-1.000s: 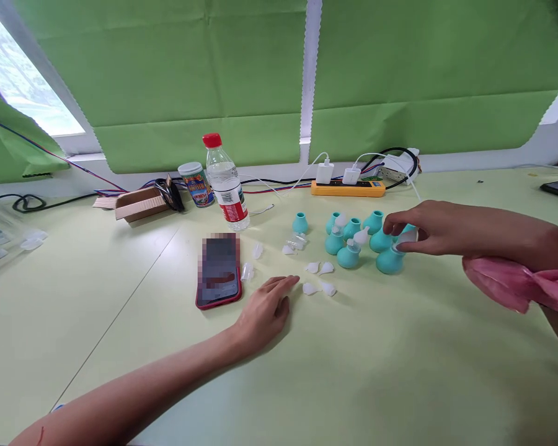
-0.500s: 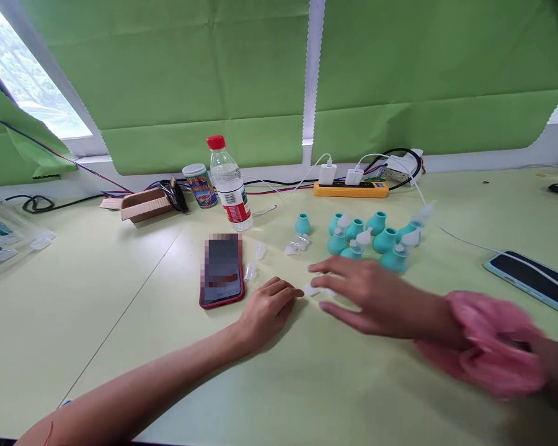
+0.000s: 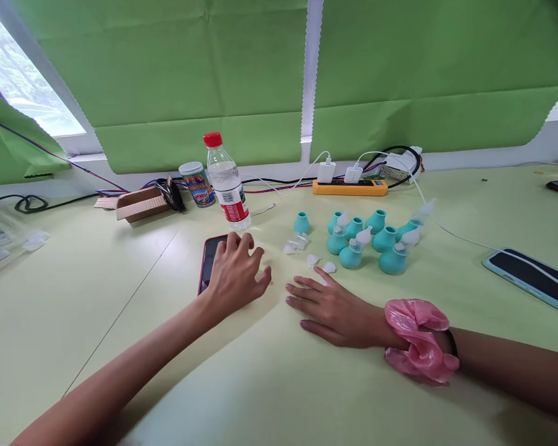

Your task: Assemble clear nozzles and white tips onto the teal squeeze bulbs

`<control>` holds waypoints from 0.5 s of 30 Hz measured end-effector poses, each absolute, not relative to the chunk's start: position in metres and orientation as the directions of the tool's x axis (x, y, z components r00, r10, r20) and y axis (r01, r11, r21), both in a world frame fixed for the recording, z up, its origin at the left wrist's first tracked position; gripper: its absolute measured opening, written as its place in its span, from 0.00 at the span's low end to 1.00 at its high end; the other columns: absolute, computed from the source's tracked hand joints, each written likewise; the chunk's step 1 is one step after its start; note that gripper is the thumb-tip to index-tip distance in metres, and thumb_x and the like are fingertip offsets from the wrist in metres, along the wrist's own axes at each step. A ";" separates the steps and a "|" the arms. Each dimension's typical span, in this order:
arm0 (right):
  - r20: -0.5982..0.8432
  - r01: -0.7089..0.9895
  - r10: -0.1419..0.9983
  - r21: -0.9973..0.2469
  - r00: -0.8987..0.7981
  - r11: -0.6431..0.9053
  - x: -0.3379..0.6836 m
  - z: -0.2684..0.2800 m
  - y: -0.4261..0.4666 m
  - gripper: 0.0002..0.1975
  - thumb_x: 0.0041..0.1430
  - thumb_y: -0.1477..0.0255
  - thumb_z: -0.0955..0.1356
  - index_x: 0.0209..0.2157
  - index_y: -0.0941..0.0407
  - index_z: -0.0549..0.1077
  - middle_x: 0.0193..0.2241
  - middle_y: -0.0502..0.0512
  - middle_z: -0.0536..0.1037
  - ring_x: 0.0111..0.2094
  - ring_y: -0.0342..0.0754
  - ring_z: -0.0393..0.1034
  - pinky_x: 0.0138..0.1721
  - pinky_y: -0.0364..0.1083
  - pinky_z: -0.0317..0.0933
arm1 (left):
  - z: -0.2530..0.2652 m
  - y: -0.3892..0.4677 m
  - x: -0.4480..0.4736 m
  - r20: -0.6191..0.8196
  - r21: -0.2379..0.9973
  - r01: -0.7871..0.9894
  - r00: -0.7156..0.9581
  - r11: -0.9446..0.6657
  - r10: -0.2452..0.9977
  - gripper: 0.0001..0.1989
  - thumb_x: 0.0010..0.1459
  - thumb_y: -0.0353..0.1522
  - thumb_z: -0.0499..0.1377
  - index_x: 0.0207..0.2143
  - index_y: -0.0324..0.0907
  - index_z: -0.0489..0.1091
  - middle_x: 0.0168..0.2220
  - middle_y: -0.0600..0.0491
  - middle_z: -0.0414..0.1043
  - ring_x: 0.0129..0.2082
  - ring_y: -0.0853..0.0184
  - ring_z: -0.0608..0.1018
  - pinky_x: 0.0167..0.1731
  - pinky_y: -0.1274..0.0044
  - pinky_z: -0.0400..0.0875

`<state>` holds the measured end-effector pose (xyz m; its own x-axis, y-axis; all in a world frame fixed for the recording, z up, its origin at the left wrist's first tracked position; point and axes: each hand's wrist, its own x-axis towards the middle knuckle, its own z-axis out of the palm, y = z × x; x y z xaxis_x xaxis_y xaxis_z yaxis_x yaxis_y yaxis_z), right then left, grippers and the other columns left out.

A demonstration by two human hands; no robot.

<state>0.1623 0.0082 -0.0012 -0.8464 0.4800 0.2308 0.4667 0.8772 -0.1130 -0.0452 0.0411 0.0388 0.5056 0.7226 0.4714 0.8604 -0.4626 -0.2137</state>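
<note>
My left hand hovers at the red-cased phone, its fingers bent and the thumb held apart; nothing shows in its grasp. It covers much of the phone and the spot beside it. My right hand lies palm down on the table, fingers spread. Just beyond its fingertips are small white translucent pieces. Farther back lie clear plastic pieces near a lone teal rubber bulb. To the right stand several more teal bulbs, some fitted with whitish tips.
A red-capped water bottle, a printed can and an open cardboard box line the back. An orange power strip with chargers sits behind the bulbs. A light-blue phone lies right; clear bags lie left.
My left hand has moved left and away from me, from the table middle onto the red-cased phone. My right hand has drawn back toward me and left, settling flat on the table.
</note>
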 end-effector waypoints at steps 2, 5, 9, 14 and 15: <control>0.263 0.492 0.499 -0.099 -0.826 0.865 0.162 -0.003 0.009 0.17 0.60 0.71 0.56 0.49 0.61 0.62 0.48 0.63 0.68 0.53 0.57 0.55 0.51 0.66 0.42 | 0.038 0.042 -0.046 0.419 -0.290 0.869 0.492 -0.402 0.763 0.15 0.50 0.39 0.52 0.29 0.36 0.71 0.35 0.41 0.64 0.37 0.52 0.64 0.30 0.65 0.60; 0.318 0.522 0.513 -0.063 -0.797 0.851 0.162 -0.007 0.010 0.15 0.60 0.74 0.56 0.45 0.60 0.67 0.45 0.60 0.71 0.50 0.56 0.58 0.52 0.65 0.42 | 0.035 0.042 -0.046 0.385 -0.347 0.869 0.475 -0.353 0.791 0.18 0.49 0.40 0.51 0.26 0.34 0.71 0.36 0.38 0.63 0.39 0.49 0.63 0.31 0.62 0.57; 0.345 0.533 0.510 -0.033 -0.788 0.846 0.162 -0.008 0.012 0.13 0.59 0.78 0.56 0.41 0.60 0.69 0.43 0.59 0.73 0.47 0.56 0.61 0.49 0.66 0.47 | 0.029 0.042 -0.046 0.347 -0.381 0.857 0.481 -0.347 0.805 0.15 0.50 0.37 0.51 0.22 0.35 0.70 0.34 0.39 0.64 0.39 0.50 0.63 0.31 0.62 0.56; 0.357 0.548 0.516 -0.013 -0.778 0.836 0.163 -0.010 0.014 0.13 0.56 0.81 0.57 0.38 0.59 0.70 0.41 0.58 0.73 0.45 0.54 0.62 0.49 0.64 0.47 | 0.022 0.040 -0.042 0.254 -0.369 0.808 0.563 -0.459 0.787 0.13 0.55 0.31 0.50 0.23 0.36 0.69 0.29 0.43 0.66 0.37 0.55 0.65 0.32 0.65 0.56; 0.365 0.556 0.523 -0.015 -0.770 0.831 0.163 -0.010 0.014 0.13 0.56 0.81 0.58 0.38 0.59 0.70 0.40 0.58 0.73 0.44 0.53 0.62 0.49 0.63 0.47 | 0.021 0.038 -0.040 0.237 -0.349 0.794 0.589 -0.498 0.773 0.12 0.55 0.30 0.49 0.25 0.36 0.69 0.29 0.43 0.66 0.37 0.56 0.65 0.32 0.65 0.56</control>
<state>0.1629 0.0141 -0.0099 -0.7703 0.5226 0.3653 0.5564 0.8308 -0.0151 -0.0399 0.0378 0.0211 0.5886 0.7729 0.2370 0.7941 -0.4977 -0.3490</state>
